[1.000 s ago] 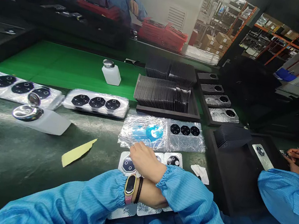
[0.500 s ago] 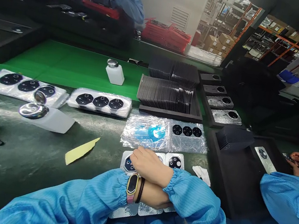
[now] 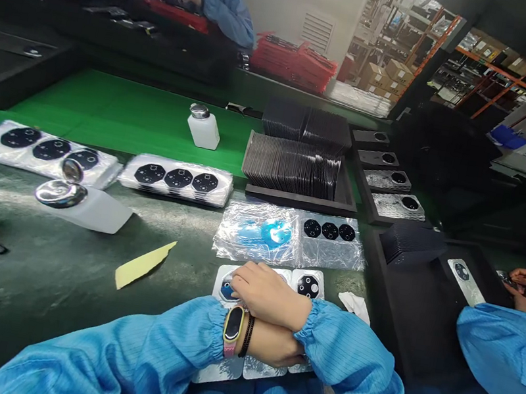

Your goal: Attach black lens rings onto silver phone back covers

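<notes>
Silver panels lie under my right grip and my left grip; I cannot tell if either holds anything.

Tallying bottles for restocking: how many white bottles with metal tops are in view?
2: the far bottle stands on the green surface; the near bottle, its lid flipped up, sits in front of the leftmost plastic-wrapped stack. Others may be hidden.

Smooth silvery panels, crinkled glossy plastic film, matt yellow paper scrap.
</notes>
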{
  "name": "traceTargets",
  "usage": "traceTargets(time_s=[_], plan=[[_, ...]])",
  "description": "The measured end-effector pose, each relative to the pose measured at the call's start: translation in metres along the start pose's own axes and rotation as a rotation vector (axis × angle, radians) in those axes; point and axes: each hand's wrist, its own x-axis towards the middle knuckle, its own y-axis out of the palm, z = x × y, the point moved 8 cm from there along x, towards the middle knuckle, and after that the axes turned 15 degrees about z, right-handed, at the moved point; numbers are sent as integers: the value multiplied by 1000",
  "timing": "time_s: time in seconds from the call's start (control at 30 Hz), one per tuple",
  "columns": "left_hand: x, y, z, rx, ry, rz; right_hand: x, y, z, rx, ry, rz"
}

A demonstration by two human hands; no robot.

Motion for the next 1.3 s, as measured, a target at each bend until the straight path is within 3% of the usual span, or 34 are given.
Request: traceTargets(time_s=[0.2, 0.37, 0.53, 0.7, 0.83, 0.93, 1.13, 1.3], plan=[[-2, 1, 1, -13, 7, -59, 1, 2, -5, 75, 32, -46], [-2, 4, 1, 5, -18, -69, 0, 3, -7, 183, -27, -12], [-1, -3, 0, 44, -21, -74, -9, 1, -18, 400, -56, 18], [0, -10, 0, 69, -50, -76, -14, -2, -34, 657, -20, -55], [2, -10, 0, 94, -79, -50, -16, 0, -49, 866, 81, -153], [3, -11, 0, 119, -61, -31, -25, 0, -75, 917, 277, -303], [3, -13, 2, 143, -11, -7, -37, -5, -130, 767, 535, -472], [2, -7, 5, 123, 26, 18, -30, -7, -141, 612, 600, -489]])
